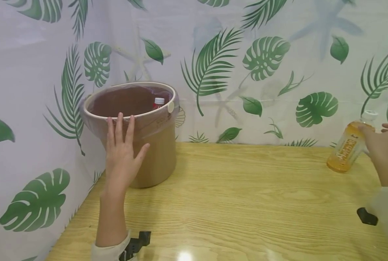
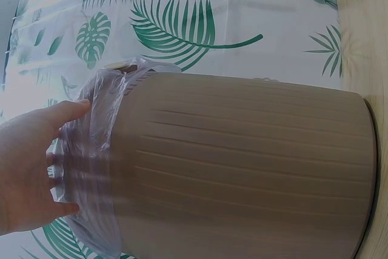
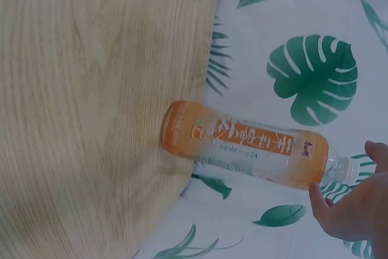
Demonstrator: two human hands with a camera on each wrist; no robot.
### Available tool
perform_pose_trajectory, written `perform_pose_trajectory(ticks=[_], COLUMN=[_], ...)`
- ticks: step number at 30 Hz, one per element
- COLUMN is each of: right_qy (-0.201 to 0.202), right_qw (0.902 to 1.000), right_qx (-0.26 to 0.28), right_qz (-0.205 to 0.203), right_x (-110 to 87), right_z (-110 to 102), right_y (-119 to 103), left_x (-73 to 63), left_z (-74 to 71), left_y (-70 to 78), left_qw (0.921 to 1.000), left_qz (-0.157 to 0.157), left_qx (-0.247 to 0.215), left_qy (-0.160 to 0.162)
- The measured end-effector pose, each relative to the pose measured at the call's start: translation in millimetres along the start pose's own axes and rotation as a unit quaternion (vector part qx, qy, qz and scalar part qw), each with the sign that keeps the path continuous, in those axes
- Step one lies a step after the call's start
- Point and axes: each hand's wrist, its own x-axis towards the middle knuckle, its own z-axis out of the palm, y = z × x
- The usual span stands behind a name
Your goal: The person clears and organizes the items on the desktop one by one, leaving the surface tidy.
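Note:
A tan bin [image 1: 158,152] stands at the left of the table, lined with a clear plastic bag [image 2: 97,131] folded over its cream rim. Against the bin's near upper side rests my left hand [image 1: 120,156], its fingers straight and spread, tips at the rim. Inside the bin, a bottle with a white cap [image 1: 159,101] shows only its top. At the right stands a bottle of orange drink [image 1: 347,148] with a white cap, its base on the table. My right hand [image 1: 384,141] is at its upper part, fingers loosely extended and a fingertip at the bottle's shoulder [image 3: 312,162].
A wood-grain table [image 1: 239,203] spreads below both hands. Behind it and along the left hangs a white sheet printed with green leaves [image 1: 213,72]. Black wrist mounts [image 1: 135,246] sit at both sleeves.

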Motion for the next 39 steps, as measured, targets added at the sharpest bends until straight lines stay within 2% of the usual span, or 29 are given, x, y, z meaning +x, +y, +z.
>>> perform_pose_trajectory(ticks=[7,13,17,24,39], right_qy=[-0.045,-0.065,-0.073,-0.066,-0.049], right_qw=[0.9990,0.9964,0.9949,0.9961,0.9972], right_qx=[0.002,-0.051,-0.066,-0.055,-0.045], right_qz=[-0.002,-0.022,-0.022,-0.020,-0.034], right_x=[19.5,28.8,31.6,33.7,22.9], right_z=[-1,3,5,9,11], right_y=[5,15,20,23,23], left_x=[0.3,0.6,-0.1,0.1,0.5], left_z=[0.2,0.7,1.2,0.7,0.2], left_y=[0.0,-0.2,-0.2,-0.1,-1.3], left_qw=[1.0000,1.0000,0.9999,1.0000,1.0000], left_qz=[-0.001,0.004,0.005,0.001,0.001], left_qx=[-0.001,-0.004,-0.005,-0.006,-0.004], left_qy=[0.000,0.008,0.011,0.006,0.002])
